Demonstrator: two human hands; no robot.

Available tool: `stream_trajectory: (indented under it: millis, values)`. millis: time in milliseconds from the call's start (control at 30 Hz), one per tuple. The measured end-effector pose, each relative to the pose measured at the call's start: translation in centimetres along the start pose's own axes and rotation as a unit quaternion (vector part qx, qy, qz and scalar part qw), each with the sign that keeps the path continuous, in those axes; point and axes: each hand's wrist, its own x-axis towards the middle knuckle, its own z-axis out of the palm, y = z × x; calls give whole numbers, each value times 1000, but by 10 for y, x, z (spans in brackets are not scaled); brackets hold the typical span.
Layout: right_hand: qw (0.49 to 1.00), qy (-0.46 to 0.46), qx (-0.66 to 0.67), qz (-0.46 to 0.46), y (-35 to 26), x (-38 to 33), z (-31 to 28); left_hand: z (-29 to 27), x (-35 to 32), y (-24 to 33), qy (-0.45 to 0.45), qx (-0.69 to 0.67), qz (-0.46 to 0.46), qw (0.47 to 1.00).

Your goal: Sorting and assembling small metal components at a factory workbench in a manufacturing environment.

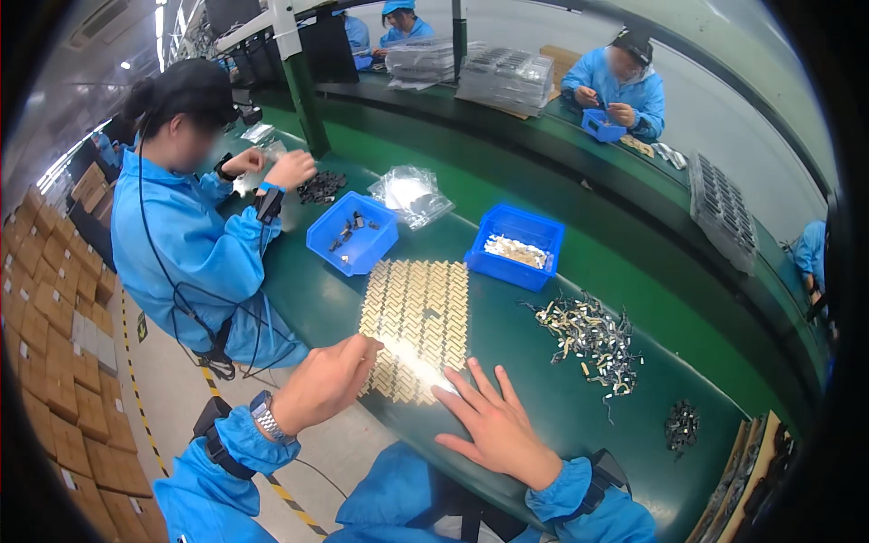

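Observation:
A sheet of small pale-yellow pieces in slanted rows (415, 312) lies flat on the green table in front of me. My left hand (330, 385) is closed at the sheet's left edge, thumb and fingers pinched together; whatever is between them is hidden. With fingers spread, my right hand (498, 425) rests at the sheet's lower right corner, fingertips on or just beside it. Bright glare covers the sheet between my hands. Beyond its far edge stand a blue bin with white and yellowish pieces (480, 264) and a blue bin with a few dark parts (369, 257).
Right of the sheet lies a tangled pile of small wired parts (593, 344), with a dark heap (682, 427) nearer the table's end. Clear plastic bags (412, 195) lie behind the bins. A co-worker in blue (195, 244) handles parts at my left. Cartons (54, 362) stand beyond the walkway.

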Motion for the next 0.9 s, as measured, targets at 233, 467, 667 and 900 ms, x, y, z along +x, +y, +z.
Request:
stream_trajectory:
  millis: [233, 467, 667, 900]
  values:
    - [950, 148, 259, 96, 8, -12, -25, 34, 68, 69, 46, -50, 154, 986]
    - [793, 324, 458, 235, 59, -90, -49, 140, 135, 137, 75, -65, 325, 941]
    - [812, 349, 338, 324, 82, -127, -62, 199, 146, 142, 59, -168, 407, 896]
    - [852, 331, 292, 282, 79, -115, -61, 174, 143, 134, -23, -205, 352, 913]
